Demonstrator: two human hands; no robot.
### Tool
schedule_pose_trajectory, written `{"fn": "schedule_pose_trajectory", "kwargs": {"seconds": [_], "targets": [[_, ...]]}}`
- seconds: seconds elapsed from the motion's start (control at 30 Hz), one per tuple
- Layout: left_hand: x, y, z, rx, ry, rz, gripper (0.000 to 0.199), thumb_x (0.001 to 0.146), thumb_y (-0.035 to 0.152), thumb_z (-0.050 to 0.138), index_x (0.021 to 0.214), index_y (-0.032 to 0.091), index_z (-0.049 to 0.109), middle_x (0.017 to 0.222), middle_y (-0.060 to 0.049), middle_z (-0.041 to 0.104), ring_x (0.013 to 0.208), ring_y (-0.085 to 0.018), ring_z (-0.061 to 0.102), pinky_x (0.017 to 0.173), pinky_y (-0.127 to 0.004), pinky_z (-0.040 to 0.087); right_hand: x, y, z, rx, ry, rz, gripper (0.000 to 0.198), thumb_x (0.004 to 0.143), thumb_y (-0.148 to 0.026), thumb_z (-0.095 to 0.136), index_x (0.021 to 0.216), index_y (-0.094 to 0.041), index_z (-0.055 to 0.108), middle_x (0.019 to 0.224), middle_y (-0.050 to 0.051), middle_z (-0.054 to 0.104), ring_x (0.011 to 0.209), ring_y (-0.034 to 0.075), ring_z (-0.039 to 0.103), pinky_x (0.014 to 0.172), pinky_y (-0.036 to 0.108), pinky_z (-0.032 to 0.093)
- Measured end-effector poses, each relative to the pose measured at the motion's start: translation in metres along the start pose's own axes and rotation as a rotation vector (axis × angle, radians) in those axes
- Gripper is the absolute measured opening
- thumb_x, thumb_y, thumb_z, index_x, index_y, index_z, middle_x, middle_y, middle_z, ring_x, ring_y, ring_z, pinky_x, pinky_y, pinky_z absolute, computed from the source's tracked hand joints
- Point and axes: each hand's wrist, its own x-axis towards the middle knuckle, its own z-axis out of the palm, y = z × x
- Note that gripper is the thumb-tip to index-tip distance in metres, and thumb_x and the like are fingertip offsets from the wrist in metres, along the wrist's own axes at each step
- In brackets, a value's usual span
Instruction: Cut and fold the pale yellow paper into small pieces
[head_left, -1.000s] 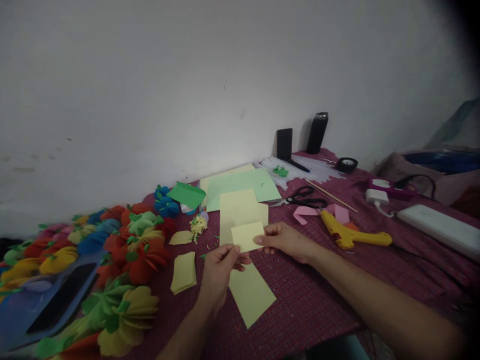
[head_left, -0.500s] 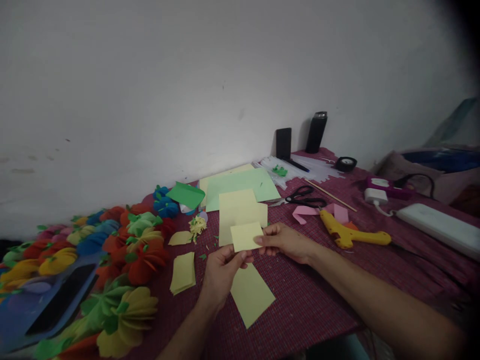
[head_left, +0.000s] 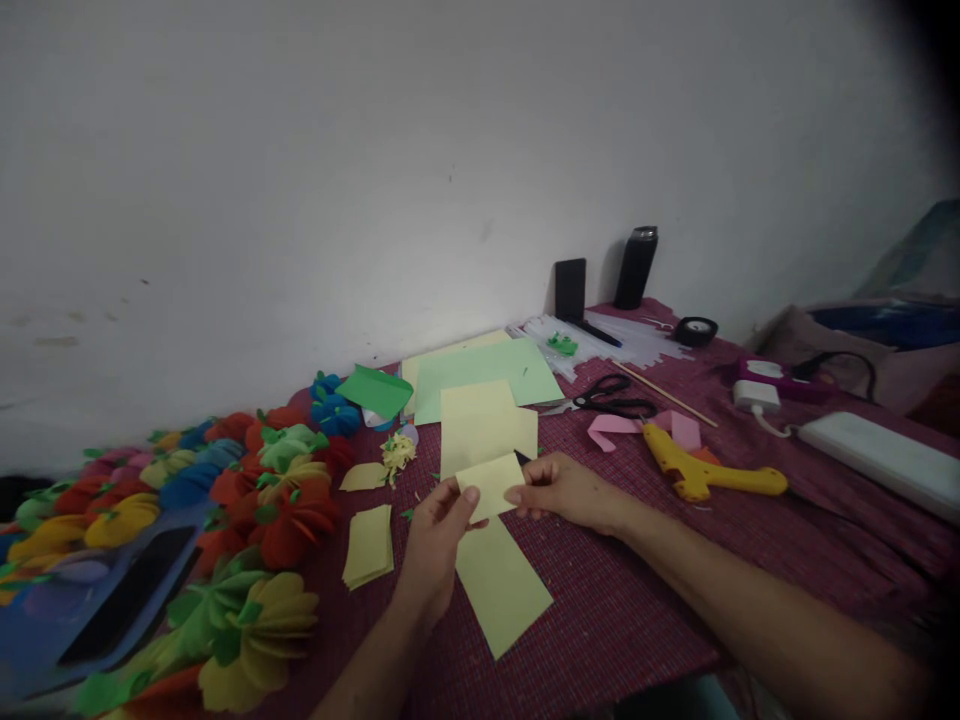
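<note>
A small pale yellow sheet of paper (head_left: 489, 484) is held between both hands above the table. My left hand (head_left: 442, 525) pinches its left edge, thumb on top. On the right edge, my right hand (head_left: 559, 490) grips it between thumb and fingers. A small dark tip (head_left: 520, 458) shows at the sheet's upper right corner; what it is I cannot make out. Below the hands lies a larger yellow paper piece (head_left: 504, 595), and behind them another yellow sheet (head_left: 480, 420). Left of my left hand rests a stack of small yellow papers (head_left: 369, 548).
Colourful paper pumpkins (head_left: 277, 500) crowd the left side. Black-handled scissors (head_left: 607, 395), a pink strip (head_left: 615, 430), a yellow glue gun (head_left: 701, 470) and a white power bank-like box (head_left: 877, 460) lie on the right. A black bottle (head_left: 636, 268) stands by the wall.
Both hands still hold the small sheet. My left hand has moved up along its left side and the sheet is tilted more. A dark tip now shows at its corner.
</note>
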Motion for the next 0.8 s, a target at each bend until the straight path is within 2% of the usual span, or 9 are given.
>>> {"fn": "schedule_pose_trajectory", "kwargs": {"seconds": [0.1,0.2,0.3,0.47,0.67,0.8], "targets": [[0.002,-0.004,-0.003,0.003,0.006,-0.078,0.034,0.071,0.039,0.055,0.092,0.012,0.06,0.07,-0.005,0.063,0.051,-0.01,0.052,0.042,-0.018,0.037,0.0,0.002,0.003,-0.081,-0.051,-0.045,0.03,0.066,-0.043,0.058,0.062,-0.013,0.059,0.056,-0.001,0.055,0.048,0.007,0.045,0.047,0.019,0.035],[0.002,-0.006,-0.004,0.012,0.028,-0.092,0.036,0.068,0.041,0.057,0.087,0.011,0.062,0.06,-0.003,0.061,0.042,-0.008,0.047,0.039,-0.018,0.032,-0.001,-0.001,0.004,-0.141,-0.073,-0.08,0.031,0.067,-0.043,0.057,0.059,-0.013,0.056,0.051,-0.004,0.048,0.047,0.006,0.04,0.045,0.018,0.029],[0.001,-0.006,-0.004,0.02,0.04,-0.084,0.037,0.066,0.041,0.059,0.086,0.011,0.064,0.06,-0.003,0.061,0.044,-0.009,0.048,0.041,-0.018,0.034,-0.004,-0.007,0.003,-0.15,-0.006,-0.102,0.035,0.07,-0.047,0.051,0.057,-0.014,0.052,0.051,-0.005,0.043,0.047,0.006,0.036,0.045,0.019,0.027],[0.001,-0.011,-0.002,0.064,0.018,-0.088,0.036,0.065,0.041,0.06,0.085,0.011,0.065,0.062,-0.003,0.062,0.051,-0.012,0.052,0.046,-0.021,0.039,-0.003,-0.007,0.002,-0.128,0.081,-0.128,0.037,0.074,-0.048,0.045,0.061,-0.015,0.055,0.054,-0.003,0.044,0.049,0.008,0.038,0.047,0.019,0.029],[0.001,-0.013,-0.001,0.044,0.004,-0.109,0.031,0.066,0.037,0.06,0.084,0.011,0.064,0.061,-0.003,0.062,0.05,-0.011,0.052,0.046,-0.021,0.039,0.001,0.0,0.001,-0.18,0.06,-0.163,0.032,0.074,-0.042,0.047,0.064,-0.014,0.059,0.053,-0.003,0.045,0.05,0.008,0.038,0.048,0.019,0.03],[0.001,-0.012,0.0,0.091,0.013,-0.11,0.023,0.063,0.033,0.064,0.076,0.014,0.064,0.062,-0.001,0.062,0.05,-0.01,0.052,0.047,-0.02,0.039,-0.001,0.0,0.005,-0.282,0.051,-0.182,0.033,0.075,-0.041,0.046,0.062,-0.014,0.059,0.051,-0.003,0.042,0.048,0.008,0.035,0.045,0.019,0.027]]}}
